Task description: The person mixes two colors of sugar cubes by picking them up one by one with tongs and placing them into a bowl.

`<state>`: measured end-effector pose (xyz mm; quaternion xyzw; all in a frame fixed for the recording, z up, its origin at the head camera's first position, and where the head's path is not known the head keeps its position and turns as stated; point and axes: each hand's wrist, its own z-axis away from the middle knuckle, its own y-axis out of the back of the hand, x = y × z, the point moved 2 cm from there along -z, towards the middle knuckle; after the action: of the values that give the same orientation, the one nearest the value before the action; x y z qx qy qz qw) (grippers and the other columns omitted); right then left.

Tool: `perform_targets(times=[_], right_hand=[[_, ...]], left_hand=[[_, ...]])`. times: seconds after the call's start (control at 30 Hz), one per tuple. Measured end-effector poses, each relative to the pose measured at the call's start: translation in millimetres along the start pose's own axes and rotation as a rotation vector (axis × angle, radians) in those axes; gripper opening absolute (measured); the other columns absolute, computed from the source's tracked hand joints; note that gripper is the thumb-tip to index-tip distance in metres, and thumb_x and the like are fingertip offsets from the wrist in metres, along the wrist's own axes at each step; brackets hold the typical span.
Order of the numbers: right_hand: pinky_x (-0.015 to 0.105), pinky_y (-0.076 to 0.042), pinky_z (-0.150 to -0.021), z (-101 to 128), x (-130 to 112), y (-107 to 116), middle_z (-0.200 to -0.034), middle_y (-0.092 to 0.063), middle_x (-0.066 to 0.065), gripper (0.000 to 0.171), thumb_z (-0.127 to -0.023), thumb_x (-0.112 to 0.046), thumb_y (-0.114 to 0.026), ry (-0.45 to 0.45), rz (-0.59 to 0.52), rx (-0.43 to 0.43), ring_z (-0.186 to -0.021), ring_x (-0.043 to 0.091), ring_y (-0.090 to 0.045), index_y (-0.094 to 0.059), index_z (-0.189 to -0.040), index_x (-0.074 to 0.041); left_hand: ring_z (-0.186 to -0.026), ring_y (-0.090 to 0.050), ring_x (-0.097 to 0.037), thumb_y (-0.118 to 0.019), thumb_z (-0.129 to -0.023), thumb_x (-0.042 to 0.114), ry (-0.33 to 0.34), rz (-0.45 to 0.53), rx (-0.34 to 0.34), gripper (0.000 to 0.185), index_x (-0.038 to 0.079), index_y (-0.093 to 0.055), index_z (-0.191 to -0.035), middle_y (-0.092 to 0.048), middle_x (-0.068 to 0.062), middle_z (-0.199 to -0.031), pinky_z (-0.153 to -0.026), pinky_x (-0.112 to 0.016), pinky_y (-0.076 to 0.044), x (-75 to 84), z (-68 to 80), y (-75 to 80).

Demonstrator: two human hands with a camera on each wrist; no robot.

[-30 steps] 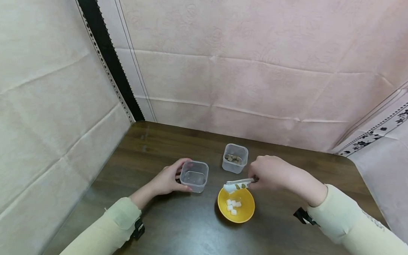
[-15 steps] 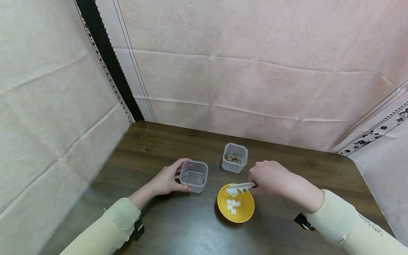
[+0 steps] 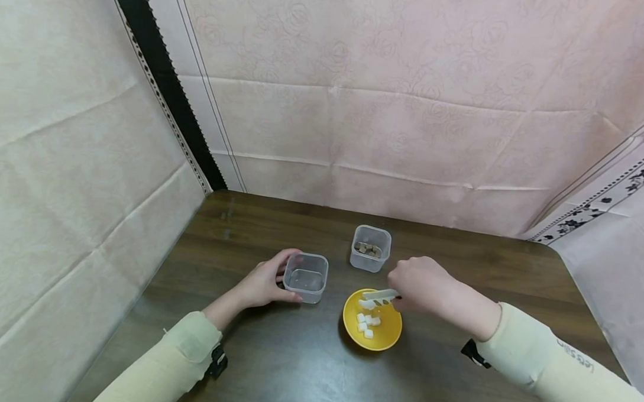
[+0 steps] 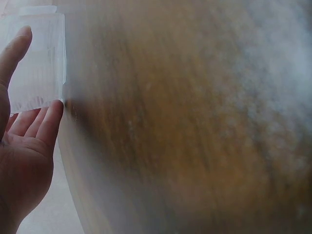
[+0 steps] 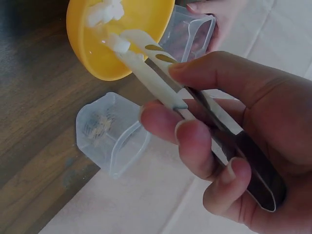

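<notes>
Near frame centre, left hand [image 3: 263, 285] curled around the empty clear box [image 3: 306, 277] to steady it, right hand [image 3: 420, 284] pinching tongs [image 3: 378, 296] closed on a white cube [image 5: 118, 45] over the yellow bowl [image 3: 386, 334] at lower centre.

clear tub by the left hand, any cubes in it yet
No, the clear tub that the left hand holds shows only its bare bottom; the white cubes lie in the yellow bowl.
</notes>
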<state>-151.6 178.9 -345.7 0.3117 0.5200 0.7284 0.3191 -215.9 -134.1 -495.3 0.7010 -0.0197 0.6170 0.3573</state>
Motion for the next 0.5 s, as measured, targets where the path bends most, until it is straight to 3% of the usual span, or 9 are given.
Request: perform_targets(times=[0.27,0.5], right_hand=[[0.026,-0.040,-0.048,1.3,-2.5,-1.2,-0.061,-0.055,-0.005,0.026,-0.086,-0.027,-0.087,-0.010,0.036,0.014,-0.052,0.012,-0.042,-0.070,-0.071,-0.015],[0.024,-0.036,-0.048,5.2,-2.1,2.1,-0.059,-0.052,-0.007,0.028,-0.087,-0.029,-0.087,-0.026,-0.013,-0.015,-0.052,0.010,-0.041,-0.069,-0.071,-0.016]], left_hand=[[-0.143,-0.054,-0.039,-0.097,-0.081,0.018,-0.029,-0.002,-0.001,0.094,0.014,-0.042,-0.157,-0.051,-0.018,-0.159,-0.109,-0.048,-0.053,1.5,0.3,-0.7],[-0.143,-0.054,-0.040,-0.097,-0.081,0.019,-0.026,-0.021,-0.001,0.099,0.013,-0.038,-0.161,-0.050,-0.019,-0.159,-0.108,-0.050,-0.053,1.8,1.2,-0.4]])
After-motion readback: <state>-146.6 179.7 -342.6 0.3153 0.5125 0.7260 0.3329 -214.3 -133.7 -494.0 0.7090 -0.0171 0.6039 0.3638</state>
